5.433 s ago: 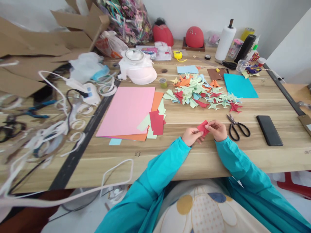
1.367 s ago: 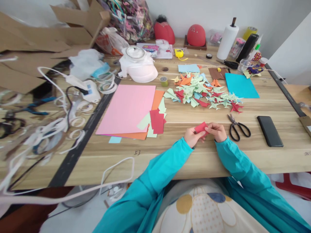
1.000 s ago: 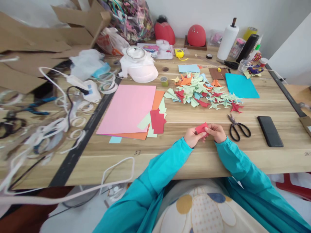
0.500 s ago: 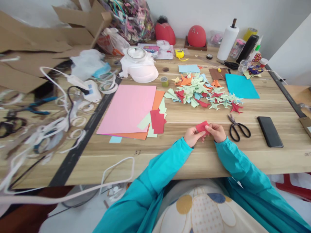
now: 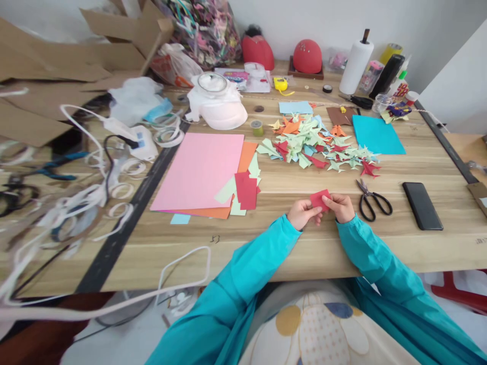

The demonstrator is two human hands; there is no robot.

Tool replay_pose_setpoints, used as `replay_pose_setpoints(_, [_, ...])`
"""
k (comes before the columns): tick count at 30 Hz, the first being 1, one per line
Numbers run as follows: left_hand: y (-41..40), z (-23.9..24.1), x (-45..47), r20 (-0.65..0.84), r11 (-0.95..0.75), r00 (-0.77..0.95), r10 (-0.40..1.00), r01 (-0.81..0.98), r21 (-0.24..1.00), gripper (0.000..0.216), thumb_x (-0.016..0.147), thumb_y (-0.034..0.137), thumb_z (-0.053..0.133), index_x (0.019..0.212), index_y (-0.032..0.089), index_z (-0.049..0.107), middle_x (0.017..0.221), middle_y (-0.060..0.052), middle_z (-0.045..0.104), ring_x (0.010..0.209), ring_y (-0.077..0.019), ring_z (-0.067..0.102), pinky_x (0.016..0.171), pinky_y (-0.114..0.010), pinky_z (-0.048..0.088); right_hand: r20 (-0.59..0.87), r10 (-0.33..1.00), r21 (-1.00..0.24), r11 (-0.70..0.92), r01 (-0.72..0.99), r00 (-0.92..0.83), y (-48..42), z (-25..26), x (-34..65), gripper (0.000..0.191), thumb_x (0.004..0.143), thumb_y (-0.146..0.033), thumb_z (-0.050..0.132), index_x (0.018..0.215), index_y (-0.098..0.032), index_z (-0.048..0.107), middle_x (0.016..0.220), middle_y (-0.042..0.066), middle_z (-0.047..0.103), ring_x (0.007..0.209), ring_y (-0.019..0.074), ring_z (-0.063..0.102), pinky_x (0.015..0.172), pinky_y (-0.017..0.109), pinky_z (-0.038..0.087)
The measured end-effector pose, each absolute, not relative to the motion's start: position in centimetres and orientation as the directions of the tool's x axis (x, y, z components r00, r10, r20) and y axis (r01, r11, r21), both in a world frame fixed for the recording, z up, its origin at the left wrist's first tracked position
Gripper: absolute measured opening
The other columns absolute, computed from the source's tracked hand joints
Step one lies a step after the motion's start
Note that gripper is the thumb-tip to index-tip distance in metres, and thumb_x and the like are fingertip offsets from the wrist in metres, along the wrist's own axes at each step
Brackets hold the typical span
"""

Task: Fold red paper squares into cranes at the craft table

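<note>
Between my two hands is a small piece of red paper (image 5: 319, 199), held just above the table near its front edge. My left hand (image 5: 303, 215) pinches its lower left part, the thumb lying on top. On the right side, the thumb and fingers of my right hand (image 5: 341, 207) grip the paper's edge. Beyond them lies a heap of folded paper cranes (image 5: 308, 142) in green, red, orange and blue. Black-handled scissors (image 5: 373, 200) rest to the right of my right hand. Red paper strips (image 5: 246, 191) lie left of my hands, over green ones.
Pink paper sheets (image 5: 201, 170) lie on orange ones at the left. A phone (image 5: 422, 206) is at the right, and a turquoise sheet (image 5: 378, 135) behind it. A power strip (image 5: 143, 144) and tangled white cables crowd the left. A paper roll (image 5: 356, 67) stands at the back.
The red paper has shifted slightly to the right and turned a little between my fingers. Both hands keep their grip at nearly the same spot.
</note>
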State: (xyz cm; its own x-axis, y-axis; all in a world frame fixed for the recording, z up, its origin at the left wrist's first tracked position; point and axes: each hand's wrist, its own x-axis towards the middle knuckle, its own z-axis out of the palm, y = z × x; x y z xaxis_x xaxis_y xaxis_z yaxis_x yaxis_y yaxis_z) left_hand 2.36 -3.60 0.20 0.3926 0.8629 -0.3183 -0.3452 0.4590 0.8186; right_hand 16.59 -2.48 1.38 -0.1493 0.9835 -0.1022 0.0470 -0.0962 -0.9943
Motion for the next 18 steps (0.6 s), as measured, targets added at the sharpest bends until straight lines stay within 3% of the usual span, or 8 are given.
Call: replay_pose_setpoints(18, [-3.63, 0.19, 2.27, -0.305, 0.462, 0.425, 0.852, -0.338, 0.82, 0.039, 0.05, 0.039, 0.078, 0.067, 0.009, 0.06, 0.054, -0.002, 0.06, 0.041, -0.0101, 0.054, 0.042, -0.025, 0.046, -0.069, 0.994, -0.995, -0.063, 0.071, -0.082, -2.25, 1.34, 16.83, 0.045, 0.068, -0.054, 0.062, 0.043, -0.017, 0.052, 0.041, -0.001, 0.051, 0.041, 0.0091, 0.041, 0.043, 0.024, 0.032])
